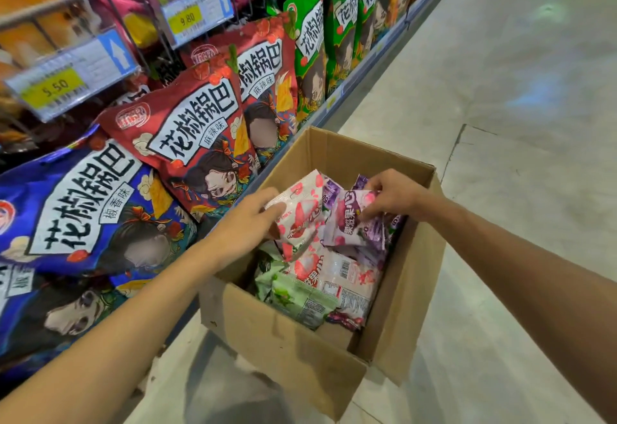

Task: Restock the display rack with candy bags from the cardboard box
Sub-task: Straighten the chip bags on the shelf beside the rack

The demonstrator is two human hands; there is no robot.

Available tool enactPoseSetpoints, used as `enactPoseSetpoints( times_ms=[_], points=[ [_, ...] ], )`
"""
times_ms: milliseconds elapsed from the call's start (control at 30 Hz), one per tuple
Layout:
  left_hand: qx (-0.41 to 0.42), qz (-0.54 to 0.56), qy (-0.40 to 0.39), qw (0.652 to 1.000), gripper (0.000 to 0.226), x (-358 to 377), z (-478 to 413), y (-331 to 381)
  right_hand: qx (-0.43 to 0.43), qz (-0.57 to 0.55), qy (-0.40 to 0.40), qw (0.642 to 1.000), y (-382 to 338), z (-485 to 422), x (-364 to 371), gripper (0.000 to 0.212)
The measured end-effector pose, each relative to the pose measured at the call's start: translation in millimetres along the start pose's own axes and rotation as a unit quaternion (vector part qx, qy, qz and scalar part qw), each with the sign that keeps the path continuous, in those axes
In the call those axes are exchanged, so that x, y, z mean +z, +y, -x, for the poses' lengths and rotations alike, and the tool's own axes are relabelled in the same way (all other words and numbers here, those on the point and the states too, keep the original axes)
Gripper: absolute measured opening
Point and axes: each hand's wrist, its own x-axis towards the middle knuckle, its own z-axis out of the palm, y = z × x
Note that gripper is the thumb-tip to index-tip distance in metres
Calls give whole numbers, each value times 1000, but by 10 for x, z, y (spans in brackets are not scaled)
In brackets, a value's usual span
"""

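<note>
Cardboard box (pixel 293 350) with its top open, on the pale floor (pixel 500 123), just right of the display rack (pixel 377 53). Left hand (pixel 248 220) over the box's left wall, fingers curled and thumb on top, pinching the left edge of a pink-and-white candy bag (pixel 302 223). Bag directly right of the fingertips, raised above the pile, long axis running near to far, top end leaning slightly right. Right hand (pixel 395 195) above the far right part of the box, fingertips and thumb closed on the far right corner of a purple candy bag (pixel 350 226). Bag left of and nearer than the hand, long axis slanting from far right to near left, printed face up. Inner edges of the two bags touching or overlapping. Beneath them, loose in the box, more pink bags and green candy bags (pixel 290 293), flat and at mixed angles. On the rack at left, large red snack bags (pixel 187 143), blue snack bags (pixel 76 203) and yellow price tags (pixel 53 88).
</note>
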Motion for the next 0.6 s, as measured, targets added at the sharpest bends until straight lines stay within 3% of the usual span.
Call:
enactPoseSetpoints(
  times_ms=[100, 200, 300, 367, 467, 533, 600],
  points=[
    [-45, 71, -9, 996, 25, 33, -37, 9, 9, -72, -42, 996, 30, 90, -37, 31],
    [-76, 81, -24, 994, 21, 80, -71, -25, 14, 47, -115, 992, -42, 135, 59, 36],
    [-118, 86, -16, 989, 20, 171, -58, -87, 43, 175, -190, 965, -93, 123, 296, 42],
    [-133, 57, -6, 989, 20, 241, -53, -153, 70, 209, -213, 952, -71, 84, 474, 54],
    [-143, 32, 13, 989, 15, 306, -41, -191, 97, 198, -226, 949, -62, 110, 609, 48],
    [-156, 29, 15, 987, 29, 337, -36, -183, 98, 187, -225, 951, -27, 97, 662, 57],
    [-157, 0, 7, 988, 57, 381, -32, -180, 84, 174, -243, 951, 16, 61, 716, 80]
  ],
)
